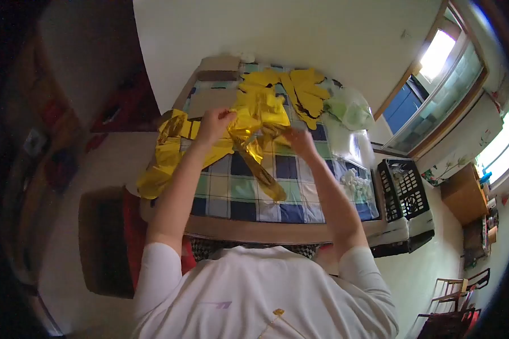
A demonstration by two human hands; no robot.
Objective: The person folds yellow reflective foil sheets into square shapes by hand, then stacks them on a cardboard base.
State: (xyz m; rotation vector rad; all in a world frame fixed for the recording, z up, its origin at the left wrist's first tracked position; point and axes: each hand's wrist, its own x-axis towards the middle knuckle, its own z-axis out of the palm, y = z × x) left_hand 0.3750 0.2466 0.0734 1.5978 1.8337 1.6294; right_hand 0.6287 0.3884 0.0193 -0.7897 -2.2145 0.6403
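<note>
A shiny, crumpled gold foil balloon (260,116), flat and without air, hangs between my hands above the checked cloth (288,169). My left hand (216,124) is closed, with thumb and fingers pinching its left edge. On the other side my right hand (301,141) is closed at its right edge, the fingertips slightly blurred. A long strip of the foil (266,181) droops toward me over the cloth. More flat gold foil pieces (164,152) lie to the left of my left hand, and others (308,93) lie at the far right of the table.
Cardboard (206,101) lies at the table's back left. On the right are a clear plastic bag (350,107) with pale green contents and a bunch of small white things (355,183). A black crate (404,189) stands beside the table's right edge. A dark box (104,240) sits low at left.
</note>
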